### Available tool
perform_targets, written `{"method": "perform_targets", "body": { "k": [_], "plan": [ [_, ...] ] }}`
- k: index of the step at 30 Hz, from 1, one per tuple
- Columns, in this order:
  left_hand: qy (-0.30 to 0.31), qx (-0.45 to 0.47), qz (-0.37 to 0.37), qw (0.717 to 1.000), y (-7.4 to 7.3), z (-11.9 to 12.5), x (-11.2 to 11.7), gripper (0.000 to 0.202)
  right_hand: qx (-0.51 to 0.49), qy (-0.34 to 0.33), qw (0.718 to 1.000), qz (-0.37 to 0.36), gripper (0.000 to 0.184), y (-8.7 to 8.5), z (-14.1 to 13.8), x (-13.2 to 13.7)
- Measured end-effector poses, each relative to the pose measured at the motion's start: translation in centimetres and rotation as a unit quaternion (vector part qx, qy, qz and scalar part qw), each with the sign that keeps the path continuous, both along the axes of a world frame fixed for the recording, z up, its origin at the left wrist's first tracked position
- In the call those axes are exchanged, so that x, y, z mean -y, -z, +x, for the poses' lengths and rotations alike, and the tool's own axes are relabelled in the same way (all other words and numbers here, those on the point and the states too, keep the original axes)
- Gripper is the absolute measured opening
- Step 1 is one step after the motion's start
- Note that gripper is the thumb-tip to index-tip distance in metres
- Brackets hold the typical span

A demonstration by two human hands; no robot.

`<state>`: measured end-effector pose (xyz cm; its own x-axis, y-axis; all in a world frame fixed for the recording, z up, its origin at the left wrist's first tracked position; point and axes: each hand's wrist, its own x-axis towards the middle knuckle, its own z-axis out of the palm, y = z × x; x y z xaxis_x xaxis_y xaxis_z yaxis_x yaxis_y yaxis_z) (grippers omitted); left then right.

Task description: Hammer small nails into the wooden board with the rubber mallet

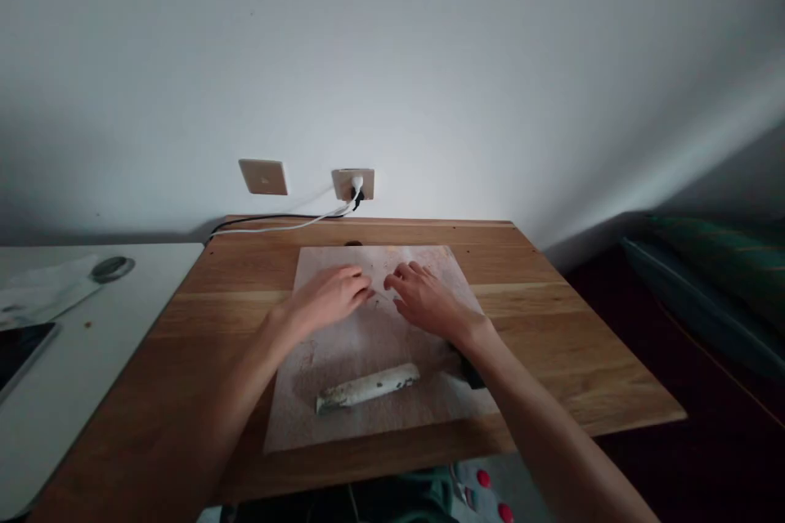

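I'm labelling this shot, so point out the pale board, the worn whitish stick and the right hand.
Pale board [349, 345], head view: bare part of its top.
Worn whitish stick [369, 387], head view: middle of its length.
Right hand [425, 299], head view: back of hand.

A: ok so what's up with that board [361, 347]?
B: flat, pale, kinda pinkish-grey, lying on the wooden tabletop. specks all over, plus orangey smudges along the far edge.
A: and the stick [368, 386]?
B: whitish, long and narrow, blotched dark green-grey, worst at its left end. it's lying flat on the near half of the board, a bit slanted, left end closer to the near edge.
A: anything between the hands?
B: yeah, a thin pale strip [381, 295] over the far half, between the fingertips. way too small to tell what it's made of tbh.
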<state>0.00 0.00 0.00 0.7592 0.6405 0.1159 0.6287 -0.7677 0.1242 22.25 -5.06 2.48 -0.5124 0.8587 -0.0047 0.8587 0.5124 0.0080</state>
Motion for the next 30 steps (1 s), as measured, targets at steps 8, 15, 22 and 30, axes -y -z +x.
{"method": "perform_targets", "body": {
  "k": [8, 15, 22, 30],
  "plan": [
    [-0.057, 0.065, -0.054, 0.995, 0.9, -2.2, 0.9, 0.016, -0.018, -0.042, 0.999, -0.009, 0.018, 1.3, -2.3, -0.4],
    [-0.083, 0.168, -0.029, 0.982, 3.2, -5.0, 3.4, 0.019, -0.095, -0.018, 0.995, 0.018, 0.032, 0.6, 1.0, -0.8],
    [-0.14, 0.242, 0.01, 0.96, 5.2, -9.0, 9.6, 0.026, -0.197, 0.116, 0.971, 0.067, 0.034, 2.0, 11.1, 3.3],
    [-0.224, 0.209, 0.052, 0.95, 7.3, -11.8, 17.1, 0.043, -0.255, 0.287, 0.918, 0.103, 0.044, 7.7, 15.3, 12.8]
  ]
}}
